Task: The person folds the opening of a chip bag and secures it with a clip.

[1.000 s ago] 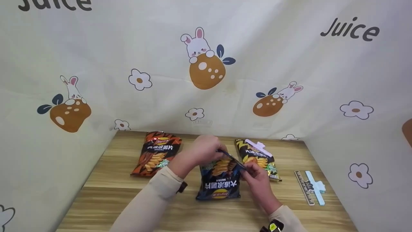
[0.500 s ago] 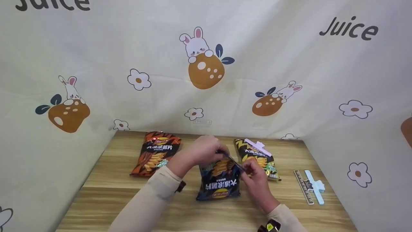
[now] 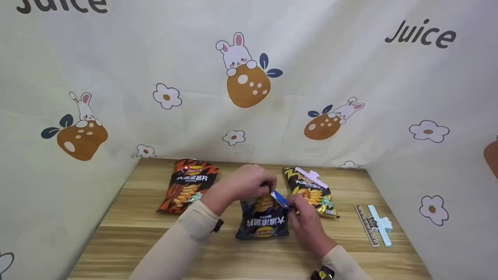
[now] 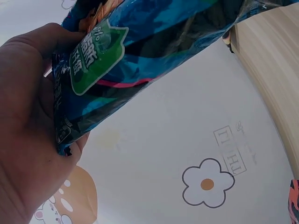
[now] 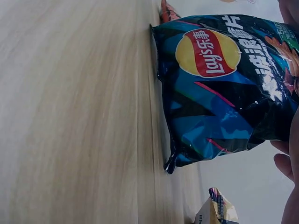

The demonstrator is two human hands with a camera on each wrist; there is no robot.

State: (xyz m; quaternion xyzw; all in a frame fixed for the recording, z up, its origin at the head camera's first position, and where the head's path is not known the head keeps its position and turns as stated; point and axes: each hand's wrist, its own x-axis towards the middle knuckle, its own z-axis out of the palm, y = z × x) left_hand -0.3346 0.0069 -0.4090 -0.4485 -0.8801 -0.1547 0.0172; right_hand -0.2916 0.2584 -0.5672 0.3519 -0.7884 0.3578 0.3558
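Roughly a third through, by clip count; the yellow bag (image 3: 326, 200) lies far right on the table (image 3: 233, 256) with a lilac clip (image 3: 313, 178) across its top end, so I read that one as done; the blue bag (image 3: 264, 221) is the one in work, held up in front of me between both hands, logo end down; whether that end touches the wood I can't tell.

My left hand (image 3: 251, 182) is closed up, thumb and fingers pinching the upper left corner; my right hand (image 3: 309, 219) has its fingers bent in and pinches the upper right corner; a bright blue strip (image 3: 279, 199) shows between them; fold or opening, can't tell from here.

No clip visible on the blue bag, so I count it as unfinished; the orange bag (image 3: 190, 184) lies flat at far left, no clip visible on it either, so it looks untouched; two clips are spare at far right, the dark-barred clip (image 3: 366, 225) and the light blue clip (image 3: 379, 225), side by side, apart from every bag; two unclipped bags, two loose clips; the numbers match.
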